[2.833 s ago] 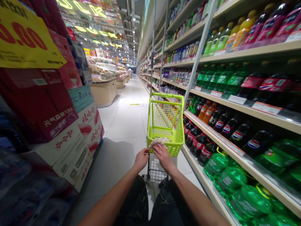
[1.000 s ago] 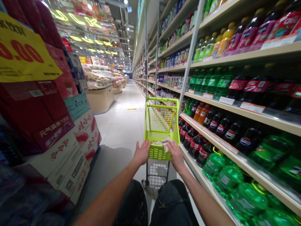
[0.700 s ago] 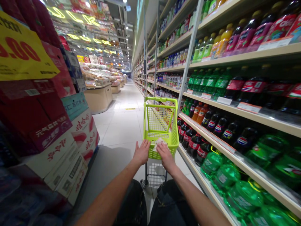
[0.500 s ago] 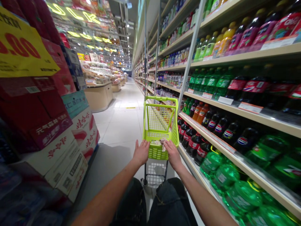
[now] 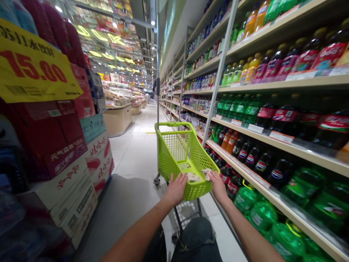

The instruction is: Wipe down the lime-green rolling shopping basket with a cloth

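Note:
A lime-green shopping cart [image 5: 170, 169] stands before me, turned at an angle, its basket holed all over. My left hand [image 5: 176, 188] lies at the near left corner of the basket, fingers stretched out and thumb apart. Beside its fingertips is a crumpled whitish cloth [image 5: 194, 177]; whether the fingers press on it I cannot tell. At the near right corner, my right hand [image 5: 217, 185] has its fingers closed on another crumpled whitish cloth [image 5: 207, 173], against the basket's rim.
Shelves of bottled drinks [image 5: 283, 136] run along the right, close to the cart. On the left rise stacked drink cartons [image 5: 73, 185] with a yellow price sign [image 5: 35, 63]. A tiled aisle [image 5: 131, 153] leads ahead past a wooden display counter [image 5: 118, 118].
The cart has swung round so its left side shows, and its near end has moved right and lower. Both hands have moved right with it. My view has shifted slightly.

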A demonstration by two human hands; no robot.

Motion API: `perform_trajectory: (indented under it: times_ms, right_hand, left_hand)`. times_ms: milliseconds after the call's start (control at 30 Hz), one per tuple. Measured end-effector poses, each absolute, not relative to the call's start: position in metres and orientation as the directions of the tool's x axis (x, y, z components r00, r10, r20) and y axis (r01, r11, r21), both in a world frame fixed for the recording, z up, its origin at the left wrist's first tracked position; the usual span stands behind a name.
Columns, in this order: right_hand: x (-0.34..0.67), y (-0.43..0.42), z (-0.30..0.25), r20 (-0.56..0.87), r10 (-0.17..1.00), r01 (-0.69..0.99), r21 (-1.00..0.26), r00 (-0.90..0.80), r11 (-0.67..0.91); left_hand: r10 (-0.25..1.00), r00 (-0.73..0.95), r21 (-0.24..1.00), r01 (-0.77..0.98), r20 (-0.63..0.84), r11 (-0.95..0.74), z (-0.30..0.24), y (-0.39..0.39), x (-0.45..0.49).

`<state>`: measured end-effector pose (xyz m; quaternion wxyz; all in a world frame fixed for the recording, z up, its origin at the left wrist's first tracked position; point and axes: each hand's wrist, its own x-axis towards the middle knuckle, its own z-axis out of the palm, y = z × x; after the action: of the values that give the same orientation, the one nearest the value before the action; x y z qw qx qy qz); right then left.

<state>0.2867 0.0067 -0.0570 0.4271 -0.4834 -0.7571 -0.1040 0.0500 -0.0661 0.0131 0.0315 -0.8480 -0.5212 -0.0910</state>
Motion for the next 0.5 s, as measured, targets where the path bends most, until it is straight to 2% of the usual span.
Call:
perform_trajectory:
  times_ms: [200,367,500]
  right_hand:
    - [0.230,-0.034,-0.064,0.715,0.632,0.734,-0.252,-0.298,0.631]
    - [0.229,-0.043,-0.060,0.729,0.641,0.757,-0.273,-0.239,0.594]
    - [0.259,-0.035,-0.055,0.714,0.662,0.762,-0.292,-0.228,0.578]
  left_hand:
    - [0.900,0.399,-0.006,0.915,0.178,-0.404,0.019,-0.032,0.041]
    - [0.882,0.439,-0.019,0.896,0.170,-0.443,0.019,-0.027,0.041]
    - [0.908,0.382,-0.001,0.922,0.172,-0.388,0.030,-0.015,0.032]
